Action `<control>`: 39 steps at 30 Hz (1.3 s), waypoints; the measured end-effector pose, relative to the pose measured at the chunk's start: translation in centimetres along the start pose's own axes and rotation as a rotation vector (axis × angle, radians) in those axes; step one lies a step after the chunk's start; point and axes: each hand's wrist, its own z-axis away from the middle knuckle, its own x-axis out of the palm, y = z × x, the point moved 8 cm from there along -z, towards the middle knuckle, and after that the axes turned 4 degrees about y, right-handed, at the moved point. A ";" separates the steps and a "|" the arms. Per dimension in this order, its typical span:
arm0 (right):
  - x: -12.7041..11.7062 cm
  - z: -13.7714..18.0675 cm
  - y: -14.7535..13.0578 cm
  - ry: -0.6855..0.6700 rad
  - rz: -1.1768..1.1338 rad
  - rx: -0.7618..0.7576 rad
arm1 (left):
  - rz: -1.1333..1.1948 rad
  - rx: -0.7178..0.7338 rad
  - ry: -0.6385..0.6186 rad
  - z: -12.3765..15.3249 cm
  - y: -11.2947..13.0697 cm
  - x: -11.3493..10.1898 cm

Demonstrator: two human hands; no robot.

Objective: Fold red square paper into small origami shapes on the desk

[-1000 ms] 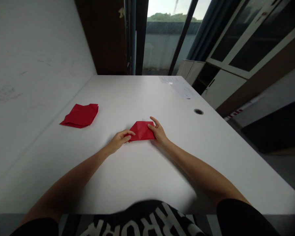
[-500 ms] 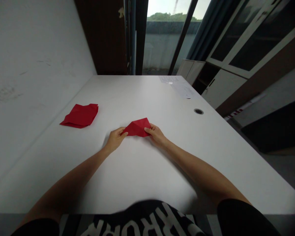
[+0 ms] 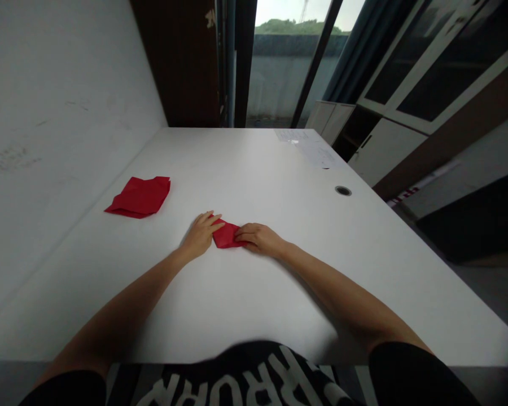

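A small folded red paper (image 3: 226, 235) lies on the white table (image 3: 254, 282) between my two hands. My left hand (image 3: 201, 233) rests on its left side with the fingers stretched flat over the paper. My right hand (image 3: 258, 237) lies on its right end, fingers curled down and pressing the fold. Much of the paper is hidden under the two hands. A second, larger piece of creased red paper (image 3: 139, 197) sits apart at the table's left, near the wall.
A white wall (image 3: 46, 141) runs along the table's left side. White sheets of paper (image 3: 311, 149) lie at the far right corner, and a round cable hole (image 3: 342, 190) is in the right part of the tabletop. Cabinets stand to the right beyond the table.
The red paper was raised into a tent shape between my fingers, then folded narrower. Both hands have come closer together and now press it flat on the table.
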 end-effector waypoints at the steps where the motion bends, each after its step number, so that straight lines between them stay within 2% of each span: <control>1: 0.1 0.1 0.0 -0.018 0.030 -0.011 | 0.000 0.010 -0.008 0.0 0.1 0.1; 4: -0.1 0.0 0.0 -0.028 0.103 -0.020 | 0.033 0.025 0.004 0.0 0.7 -0.2; 7: -0.3 -0.1 -0.1 -0.036 0.171 0.003 | 0.033 -0.004 0.071 -0.1 1.4 -1.4; 11: -0.2 -0.3 -0.3 -0.056 0.176 0.023 | -0.020 -0.164 0.158 0.0 1.1 -2.4; 14: -0.1 -0.4 -0.4 -0.052 0.107 0.027 | 0.011 -0.236 0.159 0.1 0.3 -2.1; 19: 0.0 -0.5 -0.3 -0.052 -0.039 0.051 | 0.263 -0.233 0.102 0.0 -0.2 -0.7; 25: -0.1 -0.8 -0.2 -0.047 -0.155 0.102 | 0.690 -0.346 0.212 0.2 -1.3 -0.3; 28: -0.2 -0.8 -0.1 -0.038 -0.178 0.152 | 0.825 -0.436 0.264 0.2 -2.3 0.1; 33: -0.2 -0.2 1.5 0.030 -0.157 0.373 | 0.747 -0.497 0.352 0.4 -3.8 -0.6; 36: 0.4 -0.3 1.4 0.026 -0.171 0.397 | 0.651 -0.506 0.367 0.5 -4.2 -1.3; 39: 0.9 -0.5 1.1 0.015 -0.154 0.431 | 0.662 -0.526 0.338 0.4 -4.0 -1.4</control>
